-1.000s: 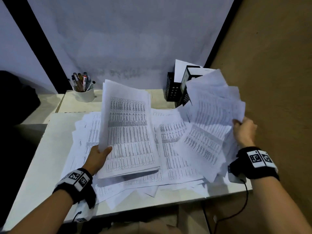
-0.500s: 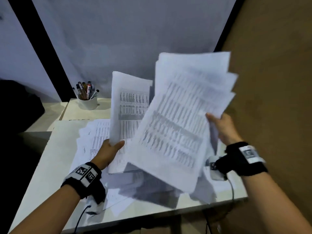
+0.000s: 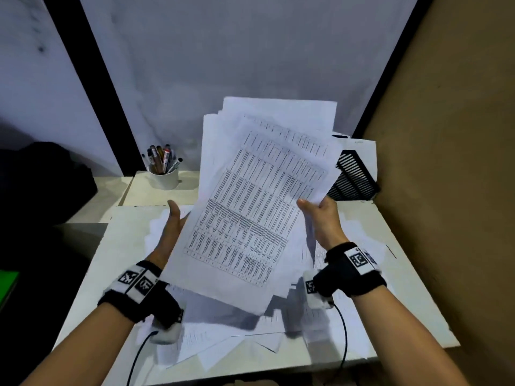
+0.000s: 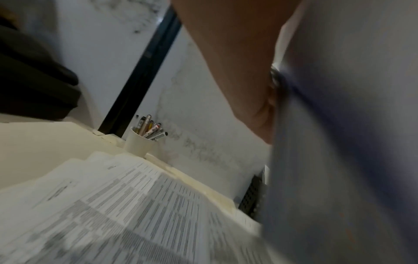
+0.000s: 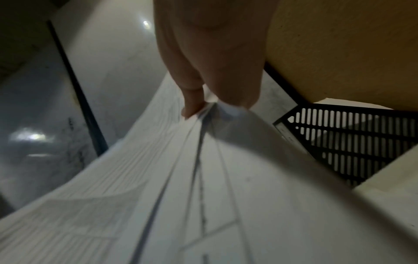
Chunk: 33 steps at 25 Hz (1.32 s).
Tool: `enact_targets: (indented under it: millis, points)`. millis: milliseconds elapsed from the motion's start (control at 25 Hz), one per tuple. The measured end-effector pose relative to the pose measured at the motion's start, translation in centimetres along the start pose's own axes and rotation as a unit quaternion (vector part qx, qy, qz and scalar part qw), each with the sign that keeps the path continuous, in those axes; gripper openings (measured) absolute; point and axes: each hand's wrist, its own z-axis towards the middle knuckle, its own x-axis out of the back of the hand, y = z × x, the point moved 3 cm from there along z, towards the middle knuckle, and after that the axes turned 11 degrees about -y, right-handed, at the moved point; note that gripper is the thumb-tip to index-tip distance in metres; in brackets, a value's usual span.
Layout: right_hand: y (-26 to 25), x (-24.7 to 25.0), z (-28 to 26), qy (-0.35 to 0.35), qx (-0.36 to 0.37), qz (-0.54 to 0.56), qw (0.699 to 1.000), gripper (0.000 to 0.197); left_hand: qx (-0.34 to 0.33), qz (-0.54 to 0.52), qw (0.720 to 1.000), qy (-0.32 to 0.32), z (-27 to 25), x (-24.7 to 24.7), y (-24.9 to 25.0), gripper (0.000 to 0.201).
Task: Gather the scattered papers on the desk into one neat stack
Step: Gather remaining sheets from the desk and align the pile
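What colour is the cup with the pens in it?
The cup is white; the head view shows it best.

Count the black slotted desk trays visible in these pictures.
1: the black slotted tray stands at the desk's far right corner, behind the held papers; those could hide others.

White paper sheets held aloft (image 3: 245, 218) carry dense black printed tables in rows and columns. More white printed sheets lying on the desk (image 3: 211, 341) show the same grey-black table pattern. The cream-white flat desk top (image 3: 92, 274) sits before a pale grey-white wall (image 3: 250, 51) crossed by 2 black vertical strips (image 3: 92, 93). A round white cup (image 3: 164, 179) holds pens (image 3: 161, 158) in black, brown, red and white. The black plastic slotted tray (image 3: 352, 176) shows a striped slot pattern. Both black wristbands (image 3: 354, 270) bear white tags with black square codes. The right-hand wall panel (image 3: 446, 135) is tan brown.
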Motion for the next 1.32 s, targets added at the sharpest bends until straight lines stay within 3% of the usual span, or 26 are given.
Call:
enact_targets:
  millis: [80,120,200,320,480,600,680,800,880,960,1040,1120,1240,1320]
  points:
    - [0.2,-0.7,-0.1,0.025,0.031,-0.009,0.999,0.007,-0.004,0.089,0.995,-0.033,-0.1,-1.9,1.1,0.069]
    - [0.7,-1.1,-0.2,0.029,0.034,-0.013,0.999,0.013,-0.030,0.147,0.989,-0.019,0.3,-2.3,1.1,0.063]
    - [2.3,-2.0,-0.7,-0.002,0.031,-0.008,0.999,0.010,-0.073,0.165,0.982,0.050,0.5,-2.2,0.5,0.043]
    - [4.4,-3.2,-1.4,-0.041,0.005,-0.001,0.999,0.021,-0.091,0.153,0.981,0.074,0.4,-2.1,-1.1,0.076]
    - [3.2,-3.6,-1.0,-0.029,0.032,0.029,0.999,0.014,-0.092,0.155,0.980,0.087,1.5,-2.4,-0.5,0.102]
    - [-0.3,-3.3,0.2,0.002,0.088,0.033,0.996,0.055,-0.130,0.156,0.976,0.076,2.2,-2.5,1.0,0.083]
    - [-1.0,-3.1,0.7,-0.004,0.101,0.026,0.995,0.061,-0.134,0.157,0.976,0.068,2.2,-2.3,1.2,0.080]
    - [1.3,-3.3,0.2,-0.045,0.033,-0.019,0.998,0.045,-0.103,0.144,0.981,0.076,2.3,-2.0,0.3,0.071]
    - [2.1,-3.4,-0.2,-0.032,-0.003,-0.045,0.998,0.018,-0.097,0.141,0.980,0.098,2.2,-2.2,0.2,0.038]
    - [1.6,-3.1,0.1,-0.025,0.018,-0.031,0.999,0.018,-0.120,0.138,0.976,0.115,2.1,-2.2,1.0,0.025]
    - [1.3,-2.5,0.5,-0.035,0.032,0.004,0.999,0.028,-0.147,0.134,0.976,0.088,2.0,-2.2,1.7,0.034]
    - [2.3,-2.3,0.7,-0.057,-0.003,0.002,0.998,0.038,-0.131,0.149,0.978,0.063,2.2,-2.2,1.5,0.052]
    - [3.7,-2.7,0.3,-0.076,-0.058,-0.047,0.994,0.026,-0.078,0.177,0.978,0.076,2.5,-2.2,0.3,0.045]
    - [2.8,-2.8,0.6,-0.072,-0.042,-0.036,0.996,0.020,-0.082,0.179,0.977,0.080,2.5,-2.5,0.7,0.057]
